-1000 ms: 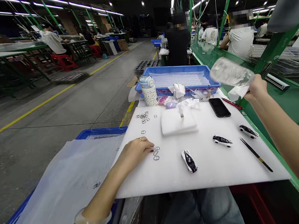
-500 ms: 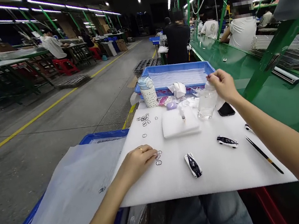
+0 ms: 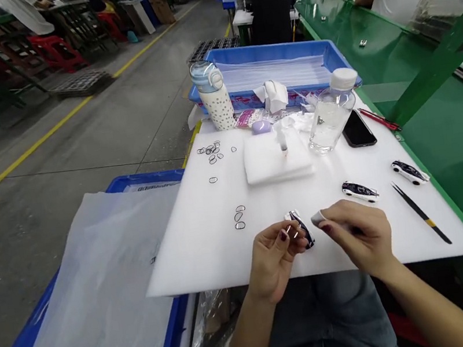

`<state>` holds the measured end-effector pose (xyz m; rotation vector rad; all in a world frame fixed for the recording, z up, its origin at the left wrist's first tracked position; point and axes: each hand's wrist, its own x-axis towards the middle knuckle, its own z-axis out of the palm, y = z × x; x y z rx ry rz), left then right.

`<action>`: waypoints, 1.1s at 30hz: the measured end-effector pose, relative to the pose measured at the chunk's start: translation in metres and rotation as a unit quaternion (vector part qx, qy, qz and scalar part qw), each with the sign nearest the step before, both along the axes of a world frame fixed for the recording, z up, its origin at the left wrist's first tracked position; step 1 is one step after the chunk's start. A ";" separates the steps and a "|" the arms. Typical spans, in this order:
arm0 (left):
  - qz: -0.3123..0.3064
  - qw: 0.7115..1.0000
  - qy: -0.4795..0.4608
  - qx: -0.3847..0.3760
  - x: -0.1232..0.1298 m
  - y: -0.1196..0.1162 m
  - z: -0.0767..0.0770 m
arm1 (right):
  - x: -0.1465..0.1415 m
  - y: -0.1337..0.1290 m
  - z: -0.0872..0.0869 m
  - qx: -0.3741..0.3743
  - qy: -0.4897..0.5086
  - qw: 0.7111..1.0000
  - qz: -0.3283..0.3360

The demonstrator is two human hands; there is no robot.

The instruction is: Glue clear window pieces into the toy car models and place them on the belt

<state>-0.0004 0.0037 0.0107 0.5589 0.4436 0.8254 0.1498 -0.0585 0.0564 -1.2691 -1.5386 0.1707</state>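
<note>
My left hand [image 3: 273, 257] is closed in a pinch over the front of the white foam sheet [image 3: 199, 249], a thin glinting ring [image 3: 290, 231] at its fingertips. Facing it, my right hand [image 3: 357, 232] has thumb and index finger pressed together at a small grey-white piece [image 3: 318, 218]; whether this is held or worn on the fingertip is unclear. Partly hidden behind my left fingers lies a black-and-white toy car [image 3: 307, 237]. Several thin dark rings [image 3: 239, 217] lie to the left on the foam. Two more toy cars [image 3: 360, 191] rest at the right.
Black tweezers [image 3: 422, 213] lie at the right. Behind are a folded white pad [image 3: 276, 166], a clear bottle [image 3: 329, 123], a phone [image 3: 359, 132], a dotted flask [image 3: 217, 102] and a blue tray [image 3: 269, 50]. A paper-lined blue bin [image 3: 139, 177] stands left. Co-workers sit beyond.
My right hand has come from the bottle's top to the front of the foam. My left hand has left the rings and moved right, closing in front of a toy car. The view has tilted down.
</note>
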 end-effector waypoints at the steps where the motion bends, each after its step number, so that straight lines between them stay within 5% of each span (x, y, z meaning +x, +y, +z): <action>1: 0.003 1.000 0.000 -0.004 -0.002 0.000 0.000 | -0.006 0.002 -0.005 0.024 -0.008 1.000 -0.002; 9: 0.041 0.999 0.016 -0.006 0.000 -0.005 0.002 | -0.017 -0.005 -0.005 0.086 -0.191 0.977 -0.033; 13: 0.035 0.999 0.018 -0.003 0.001 -0.005 0.002 | -0.011 -0.007 0.003 0.073 -0.196 0.975 -0.071; 17: 0.054 0.998 0.030 0.000 0.000 -0.005 0.002 | -0.020 -0.001 0.001 0.069 -0.205 0.976 -0.020; 20: 0.050 0.998 0.035 0.013 0.000 -0.006 0.002 | -0.017 -0.007 0.002 0.027 -0.217 0.976 -0.007; 23: 0.039 0.998 0.035 0.034 -0.004 -0.007 0.002 | 0.000 -0.019 0.002 -0.037 -0.185 0.980 -0.067; 26: 0.046 0.984 0.117 0.129 -0.012 -0.005 0.003 | 0.011 -0.026 -0.008 -0.149 -0.140 0.975 -0.091; 28: 0.078 0.932 0.241 0.259 -0.018 -0.003 0.003 | 0.011 -0.028 -0.020 -0.205 -0.123 0.968 -0.076; 33: 0.182 0.699 0.413 0.554 -0.019 -0.008 -0.002 | 0.000 -0.024 -0.035 -0.220 -0.066 0.972 -0.055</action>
